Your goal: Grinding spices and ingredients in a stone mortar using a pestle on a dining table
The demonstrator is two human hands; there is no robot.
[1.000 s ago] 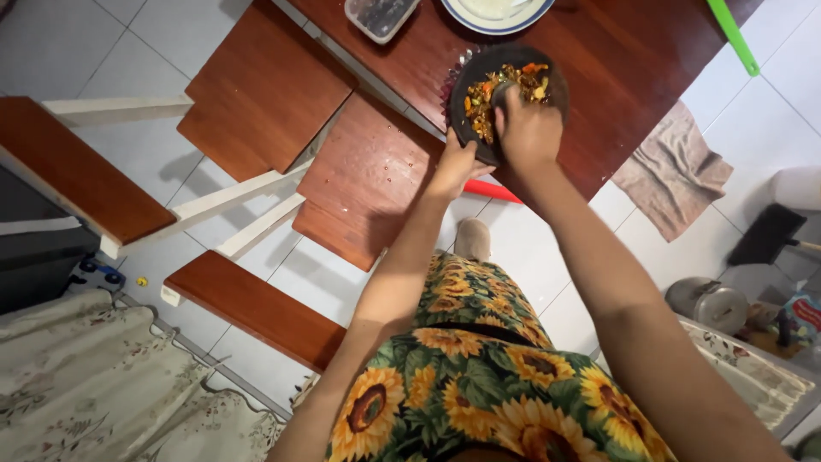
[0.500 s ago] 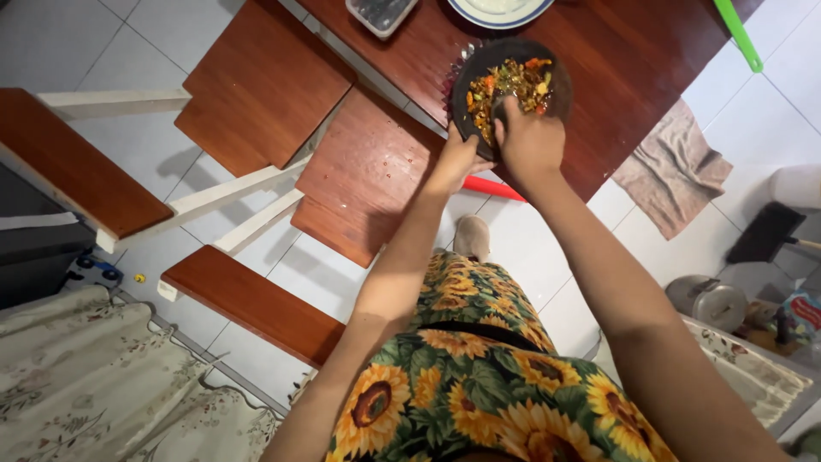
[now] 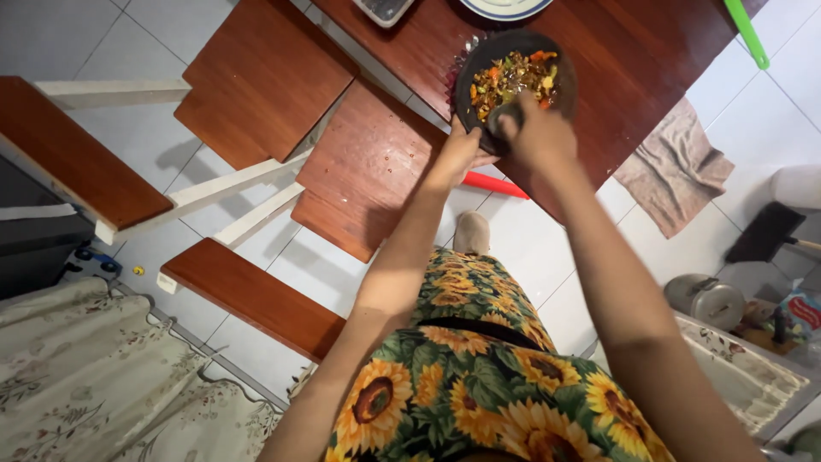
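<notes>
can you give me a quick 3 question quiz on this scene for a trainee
1. True or false: the left hand touches the near rim of the dark stone mortar.
2. What does the right hand grip? A) a green stick B) a dark pestle C) a white plate
3. Fill in: the mortar stands on the brown wooden ____.

Key:
1. True. The left hand steadies the rim.
2. B. The pestle shows just above the knuckles, its end in the chopped red, orange and green mix.
3. Table. The white plate and the green stick lie farther back on it.
</notes>
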